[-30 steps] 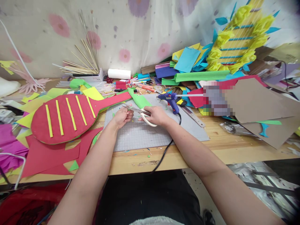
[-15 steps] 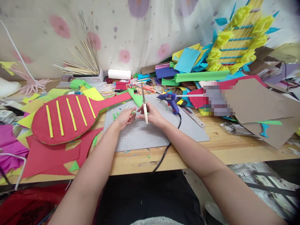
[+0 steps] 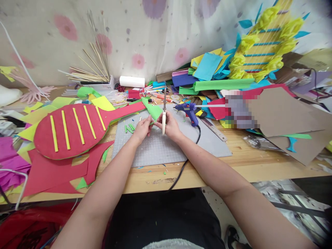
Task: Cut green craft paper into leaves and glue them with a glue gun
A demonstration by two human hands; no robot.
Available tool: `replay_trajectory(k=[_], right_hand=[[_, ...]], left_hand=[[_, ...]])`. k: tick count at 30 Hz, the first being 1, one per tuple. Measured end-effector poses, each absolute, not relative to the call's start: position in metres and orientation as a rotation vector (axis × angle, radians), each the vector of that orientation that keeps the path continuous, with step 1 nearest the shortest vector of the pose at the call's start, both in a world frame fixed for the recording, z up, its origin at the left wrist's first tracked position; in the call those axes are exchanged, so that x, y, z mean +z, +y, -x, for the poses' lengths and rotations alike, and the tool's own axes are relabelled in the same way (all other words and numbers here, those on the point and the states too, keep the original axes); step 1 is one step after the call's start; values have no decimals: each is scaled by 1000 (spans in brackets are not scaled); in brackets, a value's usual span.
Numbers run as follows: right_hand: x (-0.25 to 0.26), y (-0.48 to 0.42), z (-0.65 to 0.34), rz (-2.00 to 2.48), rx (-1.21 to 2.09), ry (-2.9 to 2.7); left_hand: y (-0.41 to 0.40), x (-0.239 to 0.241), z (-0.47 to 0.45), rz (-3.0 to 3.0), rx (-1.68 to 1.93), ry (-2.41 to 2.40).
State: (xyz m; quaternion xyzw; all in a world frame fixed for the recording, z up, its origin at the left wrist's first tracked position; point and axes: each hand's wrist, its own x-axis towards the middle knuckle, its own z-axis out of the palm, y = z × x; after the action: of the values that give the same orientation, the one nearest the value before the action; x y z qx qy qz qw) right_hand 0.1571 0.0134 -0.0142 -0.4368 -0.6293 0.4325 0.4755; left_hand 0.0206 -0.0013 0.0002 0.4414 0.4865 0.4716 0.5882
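Note:
My right hand (image 3: 171,127) is closed around white-handled scissors (image 3: 164,121), whose blades point up and away from me. Fingers of my left hand (image 3: 143,130) are pinched together on a thin green strip (image 3: 153,122). The fingertips of both hands meet close to that strip, over the grey cutting mat (image 3: 155,154). Several short green rolled pieces (image 3: 130,128) lie on the mat left of my left hand. Just beyond my hands is a pointed green sheet (image 3: 154,110).
A red paddle-shaped piece with yellow strips (image 3: 71,133) lies left, over red and yellow scraps. Right of my hands sit a blue glue gun (image 3: 188,110) with its black cord and a metal ruler (image 3: 214,129). Coloured sheets (image 3: 207,65) and brown cardboard (image 3: 285,121) are piled behind and right.
Both hands have shifted slightly right, the scissors with them. My fingertips have come together at the green strip, and the left hand uncovers more of the green pieces.

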Motion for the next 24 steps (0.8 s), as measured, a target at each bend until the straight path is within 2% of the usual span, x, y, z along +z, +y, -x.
replay_trajectory(k=[7,12,16,24], right_hand=[[-11,23,-169,1130,1047,-1591],[4,18,-184,1349,712,-1948],[9,14,-187,1332,460,-2182],[9,10,-180,1361,418,-2271]], left_hand=[[-4,6,-19,-936,1142,955],[0,7,-8,-820,1184,821],[2,6,-2,-832,1170,760],[1,7,-2,-838,1169,771]])
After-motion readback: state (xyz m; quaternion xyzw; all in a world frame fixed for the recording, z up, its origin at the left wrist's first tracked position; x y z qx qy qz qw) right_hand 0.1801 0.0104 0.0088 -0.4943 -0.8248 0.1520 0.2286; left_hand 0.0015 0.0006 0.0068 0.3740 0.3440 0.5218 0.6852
